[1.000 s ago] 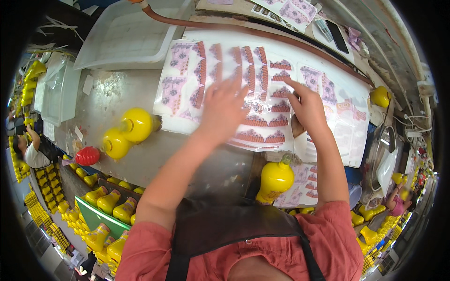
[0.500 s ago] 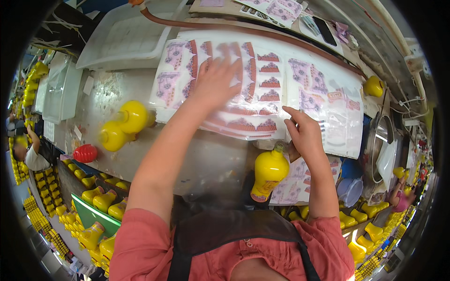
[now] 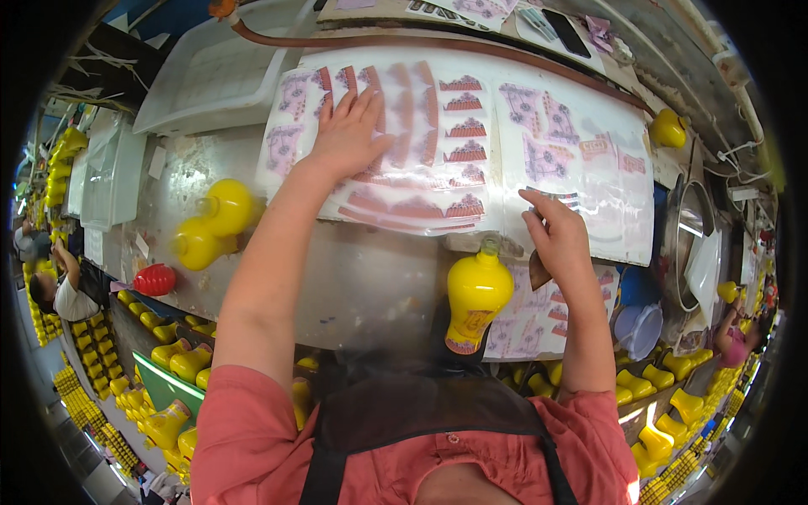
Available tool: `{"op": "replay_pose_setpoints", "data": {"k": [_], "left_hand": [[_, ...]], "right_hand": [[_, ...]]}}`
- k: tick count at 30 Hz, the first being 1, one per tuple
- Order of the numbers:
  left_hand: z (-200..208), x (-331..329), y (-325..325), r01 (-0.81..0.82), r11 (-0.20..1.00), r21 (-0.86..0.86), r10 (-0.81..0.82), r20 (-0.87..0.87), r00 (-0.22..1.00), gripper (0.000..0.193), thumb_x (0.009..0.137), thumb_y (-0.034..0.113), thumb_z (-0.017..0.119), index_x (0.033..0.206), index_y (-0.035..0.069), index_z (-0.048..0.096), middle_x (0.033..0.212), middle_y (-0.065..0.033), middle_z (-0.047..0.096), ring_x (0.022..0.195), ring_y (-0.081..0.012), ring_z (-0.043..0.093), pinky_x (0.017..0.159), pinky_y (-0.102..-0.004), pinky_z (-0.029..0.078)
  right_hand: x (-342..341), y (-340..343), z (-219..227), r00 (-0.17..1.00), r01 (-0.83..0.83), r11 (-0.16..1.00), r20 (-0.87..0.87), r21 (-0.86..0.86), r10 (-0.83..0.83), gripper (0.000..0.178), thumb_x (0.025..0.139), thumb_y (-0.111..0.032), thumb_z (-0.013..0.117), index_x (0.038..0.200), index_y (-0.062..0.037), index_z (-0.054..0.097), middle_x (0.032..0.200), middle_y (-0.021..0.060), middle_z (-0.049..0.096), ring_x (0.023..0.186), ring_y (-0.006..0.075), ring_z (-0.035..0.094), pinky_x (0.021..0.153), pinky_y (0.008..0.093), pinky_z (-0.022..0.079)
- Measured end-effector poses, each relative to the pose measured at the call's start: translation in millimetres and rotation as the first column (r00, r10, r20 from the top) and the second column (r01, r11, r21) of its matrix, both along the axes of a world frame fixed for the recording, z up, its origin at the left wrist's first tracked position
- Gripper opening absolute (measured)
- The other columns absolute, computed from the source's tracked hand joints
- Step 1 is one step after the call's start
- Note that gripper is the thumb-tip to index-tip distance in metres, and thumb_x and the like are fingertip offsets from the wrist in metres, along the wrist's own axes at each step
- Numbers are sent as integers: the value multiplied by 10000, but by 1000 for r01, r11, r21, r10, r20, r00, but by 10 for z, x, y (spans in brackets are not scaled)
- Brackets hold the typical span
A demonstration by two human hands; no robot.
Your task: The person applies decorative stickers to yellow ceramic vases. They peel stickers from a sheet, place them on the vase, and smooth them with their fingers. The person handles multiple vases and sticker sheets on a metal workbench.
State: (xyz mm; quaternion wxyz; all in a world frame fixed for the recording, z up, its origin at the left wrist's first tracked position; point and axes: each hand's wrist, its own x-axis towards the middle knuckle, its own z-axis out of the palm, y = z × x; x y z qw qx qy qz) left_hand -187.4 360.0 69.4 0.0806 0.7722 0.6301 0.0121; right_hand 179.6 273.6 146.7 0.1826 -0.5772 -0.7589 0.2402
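Left forearm: extended forward, angled slightly inward. Left hand: palm down, fingers spread, thumb pointing right. Right forearm: extended forward, reaching less far. Right hand: index finger and thumb directed left, tips apart; remaining fingers largely hidden

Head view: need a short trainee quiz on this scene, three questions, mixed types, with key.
1. Multiple choice: which hand is spread over the sheet of red-patterned decals? A) left B) right C) both
2. True or false: the red ribbed item lies to the left of the left hand.
3. Fill in the colour: the bottle nearest the right hand is ____.

Key: 1. A; 2. True; 3. yellow
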Motion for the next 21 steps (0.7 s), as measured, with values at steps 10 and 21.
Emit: {"op": "replay_pose_setpoints", "data": {"k": [10,21], "left_hand": [[6,108,-167,198,978,64,-201,44,979,702,977,479,589,1595,196,410,1665,-96,365,1542,-347,283,1269,-539,133],[-202,-136,-160,103,986,128,-114,86,990,592,1051,387,456,1596,161,403,1681,-85,345,1553,-331,278,1270,-537,142]], "right_hand": [[78,74,-13,999,-16,1000,34,22,16,294,930,-104,688,1222,-110,719,870,167,680,762,353,659,714,429,528],[47,568,181,997,-78,988,36,136,74,293,944,-120,688,1233,-102,735,868,159,709,698,282,660,705,372,539]]}}
